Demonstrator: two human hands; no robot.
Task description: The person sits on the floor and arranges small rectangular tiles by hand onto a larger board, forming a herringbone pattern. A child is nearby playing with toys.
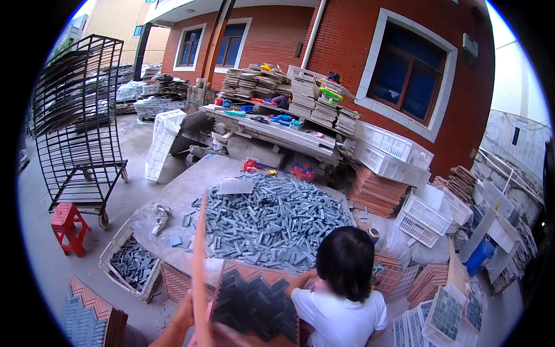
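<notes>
Near the lower edge, a thin orange board (200, 260) stands upright, seen almost edge-on and blurred. It matches the colour of the herringbone trays nearby. My left hand (185, 311) is closed against its left side. My right hand (226, 335) is a smear at the bottom, right of the board, its fingers unreadable. Just beyond lies an orange herringbone tray (226, 276) filled with dark tile strips (251, 306). A person in a white shirt (341, 315) leans over its right side, an arm reaching to it.
Loose grey-green tile strips (272, 220) are heaped on a low table (167, 194). Left are a white crate (110, 246) of dark strips, stacked filled trays (87, 312), a red stool (69, 228) and a black rack trolley (81, 133). White crates (425, 217) stand right.
</notes>
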